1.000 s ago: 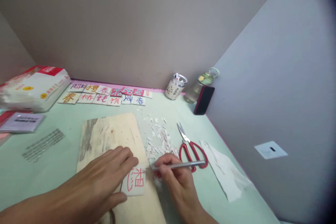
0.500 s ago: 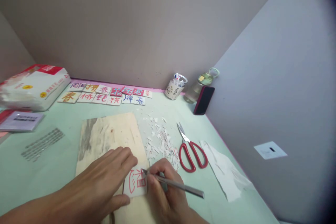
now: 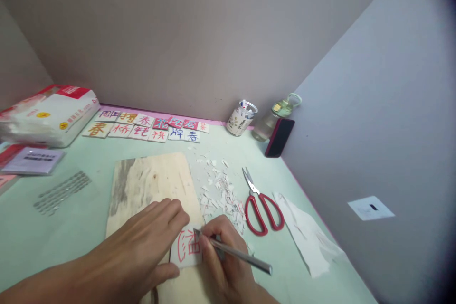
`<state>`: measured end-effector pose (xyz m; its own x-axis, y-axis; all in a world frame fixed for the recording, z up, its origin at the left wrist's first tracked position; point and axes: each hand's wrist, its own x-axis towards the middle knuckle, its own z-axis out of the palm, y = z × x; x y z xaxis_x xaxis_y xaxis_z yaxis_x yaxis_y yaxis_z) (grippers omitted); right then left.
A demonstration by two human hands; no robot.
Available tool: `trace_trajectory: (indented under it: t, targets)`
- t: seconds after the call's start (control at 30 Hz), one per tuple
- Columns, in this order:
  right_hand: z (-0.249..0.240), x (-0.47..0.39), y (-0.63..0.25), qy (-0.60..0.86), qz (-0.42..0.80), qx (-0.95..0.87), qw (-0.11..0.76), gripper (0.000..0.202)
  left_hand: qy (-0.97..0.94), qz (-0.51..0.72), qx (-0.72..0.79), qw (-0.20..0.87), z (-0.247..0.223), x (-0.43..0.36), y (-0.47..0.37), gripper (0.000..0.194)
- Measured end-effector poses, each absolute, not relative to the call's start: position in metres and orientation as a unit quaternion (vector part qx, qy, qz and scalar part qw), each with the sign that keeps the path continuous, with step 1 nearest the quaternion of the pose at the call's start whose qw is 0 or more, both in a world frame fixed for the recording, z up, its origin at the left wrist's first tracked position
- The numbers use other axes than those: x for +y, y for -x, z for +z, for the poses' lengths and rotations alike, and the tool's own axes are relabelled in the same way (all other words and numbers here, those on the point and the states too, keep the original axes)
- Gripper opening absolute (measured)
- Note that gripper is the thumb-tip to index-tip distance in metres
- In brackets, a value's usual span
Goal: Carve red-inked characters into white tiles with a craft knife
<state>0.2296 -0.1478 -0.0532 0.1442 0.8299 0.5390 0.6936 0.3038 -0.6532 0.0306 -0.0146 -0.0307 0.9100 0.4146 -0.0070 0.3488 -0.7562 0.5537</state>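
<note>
A small white tile (image 3: pixel 185 257) with a red character on it lies on the lower part of a wooden board (image 3: pixel 162 175). My left hand (image 3: pixel 153 237) rests over the board, its thumb and fingers gripping the tile's left side. In my right hand (image 3: pixel 226 251) is a metal craft knife (image 3: pixel 242 254), pinched near its blade, and the tip is at the red strokes near the tile's top edge. White scraps (image 3: pixel 223 194) are scattered right of the board. Red-handled scissors (image 3: pixel 258 204) lie beyond them.
Two rows of lettered tiles (image 3: pixel 138 132) line the back, near a labelled jar (image 3: pixel 241 118), a bottle (image 3: pixel 265 126) and a leaning phone (image 3: pixel 280 137). A white package (image 3: pixel 53 118) sits at the back left. Crumpled tissue (image 3: pixel 306 237) lies on the right.
The camera view has shifted slightly, so most things appear a little further right. The knife's rear end has swung slightly left and down. Both hands keep their holds.
</note>
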Motion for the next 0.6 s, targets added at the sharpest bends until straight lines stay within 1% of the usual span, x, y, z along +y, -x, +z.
trace_trajectory:
  t: [0.2,0.4,0.6]
  targets:
    - [-0.053,-0.148,-0.231,0.580,0.074,-0.657,0.476,0.016,-0.936,0.049,0.195,0.288,-0.038,-0.010,-0.028,0.056]
    - [-0.054,-0.149,-0.232,0.580,0.085,-0.657,0.474,0.015,-0.936,0.049,0.191,0.291,-0.034,-0.014,-0.028,0.056]
    - [-0.044,-0.149,-0.232,0.597,0.095,-0.660,0.446,0.017,-0.938,0.068,0.196,0.279,-0.034,-0.014,-0.028,0.057]
